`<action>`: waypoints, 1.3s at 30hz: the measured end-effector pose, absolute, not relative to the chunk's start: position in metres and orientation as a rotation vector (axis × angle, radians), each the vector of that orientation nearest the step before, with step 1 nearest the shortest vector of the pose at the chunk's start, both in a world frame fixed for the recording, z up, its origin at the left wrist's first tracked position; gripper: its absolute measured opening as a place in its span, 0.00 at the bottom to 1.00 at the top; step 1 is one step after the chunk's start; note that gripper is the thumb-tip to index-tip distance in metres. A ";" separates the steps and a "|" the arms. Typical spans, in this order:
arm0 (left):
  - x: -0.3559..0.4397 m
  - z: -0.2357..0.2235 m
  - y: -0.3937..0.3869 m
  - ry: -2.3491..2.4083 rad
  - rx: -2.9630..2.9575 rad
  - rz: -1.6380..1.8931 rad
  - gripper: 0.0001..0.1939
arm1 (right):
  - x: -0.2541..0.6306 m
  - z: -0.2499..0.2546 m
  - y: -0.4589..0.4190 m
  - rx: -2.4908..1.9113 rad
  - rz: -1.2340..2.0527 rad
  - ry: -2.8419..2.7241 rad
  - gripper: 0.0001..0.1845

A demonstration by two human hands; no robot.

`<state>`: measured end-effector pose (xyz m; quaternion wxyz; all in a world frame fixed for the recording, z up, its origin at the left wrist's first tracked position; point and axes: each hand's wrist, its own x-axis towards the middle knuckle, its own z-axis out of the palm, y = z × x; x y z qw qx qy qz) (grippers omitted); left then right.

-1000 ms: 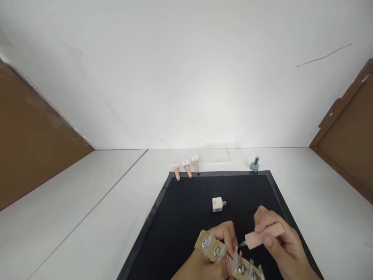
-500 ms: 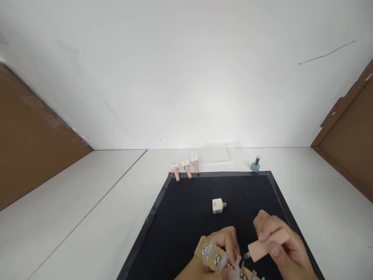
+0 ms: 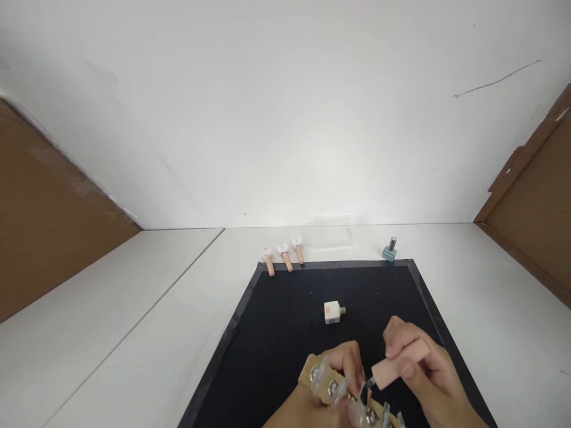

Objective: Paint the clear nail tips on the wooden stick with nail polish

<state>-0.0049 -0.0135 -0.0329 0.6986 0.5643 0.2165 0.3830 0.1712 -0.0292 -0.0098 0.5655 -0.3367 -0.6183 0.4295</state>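
Note:
At the bottom of the view my left hand is closed around a tan nail-tip stand, with round metal studs and several clear false nails standing up from it. My right hand pinches the pink cap of a nail polish brush. Its dark bristles point down-left and appear to touch one of the clear nails. Beyond the hands, a white nail polish bottle, its cap off, lies on its side on the black mat.
Several capped nail polish bottles with pink caps lie at the mat's far left edge. A blue-green bottle is at the far right. A clear plastic tray stands behind the mat. Brown cardboard panels flank the white surface.
My right hand has moved slightly left and up with the brush. My left hand and the nail-tip stand have shifted a little in view.

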 end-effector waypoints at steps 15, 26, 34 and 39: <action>0.007 -0.006 0.025 0.588 1.090 0.974 0.16 | 0.198 0.016 0.001 -0.870 0.829 -1.311 0.11; 0.009 -0.019 0.035 0.613 0.896 0.906 0.18 | 0.197 0.001 0.022 -0.859 0.823 -1.123 0.12; 0.007 -0.022 0.034 0.568 0.964 0.879 0.17 | 0.190 -0.012 0.016 -0.823 0.938 -1.269 0.10; 0.004 -0.023 0.033 0.576 1.080 0.885 0.16 | 0.185 -0.011 0.016 -0.794 0.978 -1.280 0.12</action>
